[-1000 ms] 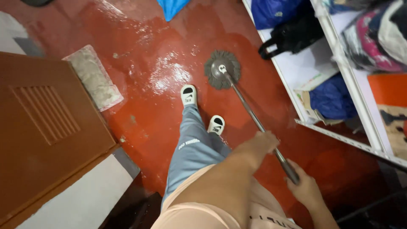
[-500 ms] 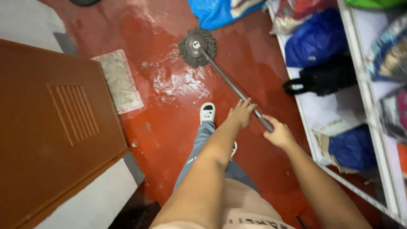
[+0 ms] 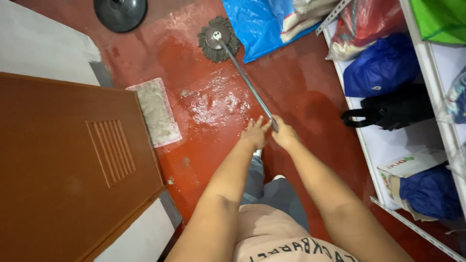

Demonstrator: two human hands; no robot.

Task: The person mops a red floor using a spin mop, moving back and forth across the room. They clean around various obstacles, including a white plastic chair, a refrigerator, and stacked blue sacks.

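Both my arms reach forward over a wet red floor (image 3: 213,104). My left hand (image 3: 255,132) and my right hand (image 3: 284,135) grip the near end of a grey metal mop handle (image 3: 245,81), left just ahead of right. The handle runs up and to the left to a round grey mop head (image 3: 217,39) that rests flat on the floor, right beside a blue plastic bag (image 3: 262,22). My legs in grey trousers show below my hands.
A brown door (image 3: 73,160) stands open at left, with a dirty floor cloth (image 3: 156,110) beside it. A round dark base (image 3: 120,12) sits at the top. White shelving (image 3: 369,155) at right holds blue, black and red bags and a small box.
The mop head has slid away from my feet across the floor to the blue bag. My arms have stretched out and both hands now sit close together on the handle's end.
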